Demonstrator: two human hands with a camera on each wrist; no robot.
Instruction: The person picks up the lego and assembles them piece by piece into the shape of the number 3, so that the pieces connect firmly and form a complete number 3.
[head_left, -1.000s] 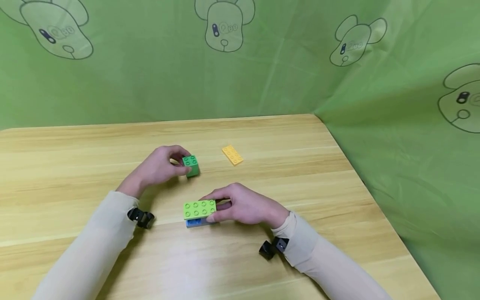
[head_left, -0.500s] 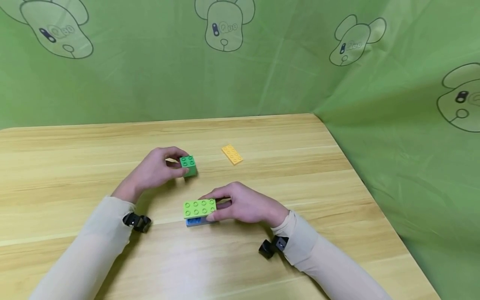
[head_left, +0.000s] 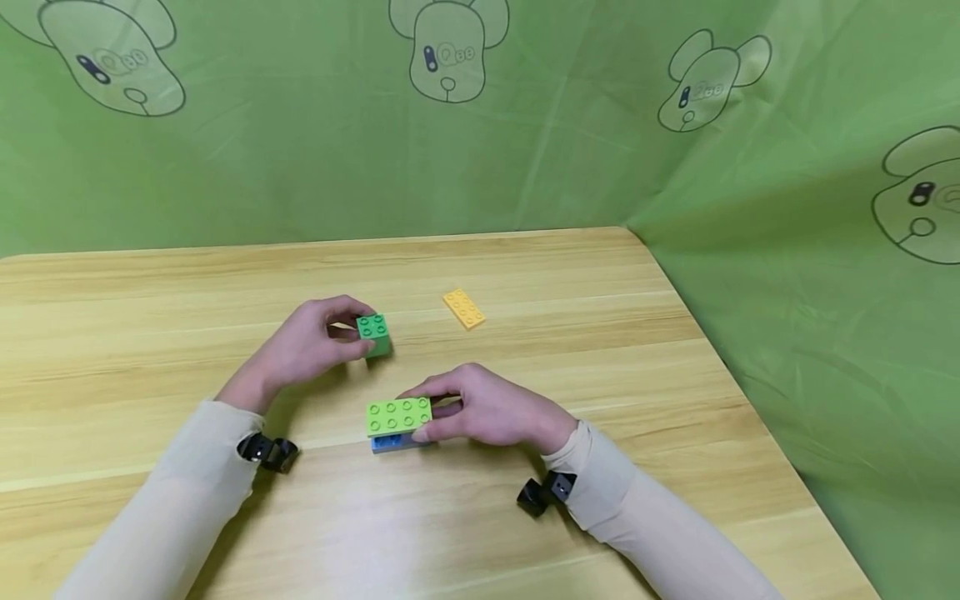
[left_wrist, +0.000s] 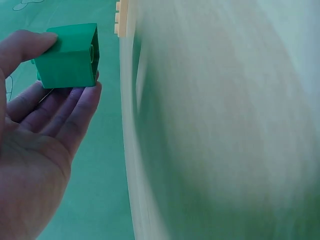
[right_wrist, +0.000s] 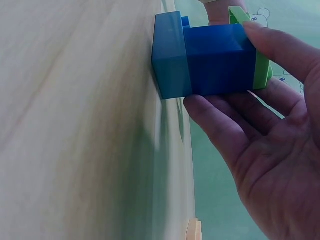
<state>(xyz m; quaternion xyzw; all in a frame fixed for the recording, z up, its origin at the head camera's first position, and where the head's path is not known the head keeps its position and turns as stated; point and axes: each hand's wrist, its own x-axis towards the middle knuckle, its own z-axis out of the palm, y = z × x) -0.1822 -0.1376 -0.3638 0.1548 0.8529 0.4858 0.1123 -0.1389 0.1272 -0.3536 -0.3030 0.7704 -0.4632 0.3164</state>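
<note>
Pinching hands, head view: both are occupied. The left hand (head_left: pixel 318 340) has the green 2x2 brick (head_left: pixel 378 338) between thumb and fingers; the right hand (head_left: pixel 498 408) grasps the brick stack (head_left: pixel 400 427).
Green 2x2 brick, head view: it is between eleven and twelve o'clock from the stack, studs upward. It is taken by its sides, I suppose so that studs and underside are free.
Brick stack, head view: a lime 2x4 plate (head_left: pixel 397 414) is on top and a lower blue brick (head_left: pixel 392 446) below. The right hand comes from three o'clock, which leaves the nine o'clock end uncovered, probably for easy access.
Yellow 2x4 plate, head view: this plate (head_left: pixel 464 308) lies flat on the wooden table (head_left: pixel 600 350) at one o'clock from the stack, untouched.
Green 2x2 brick, left wrist view: its hollow underside looks to three o'clock, toward the table; a gap between shows it is lifted.
Dark blue brick, right wrist view: this brick (right_wrist: pixel 222 59) sits between the lime 2x4 plate and the lower blue brick. The lime 2x4 plate overhangs it toward twelve o'clock. Thumb and fingers squeeze here, perhaps to steady the stack; the lower blue brick appears to rest on the table.
</note>
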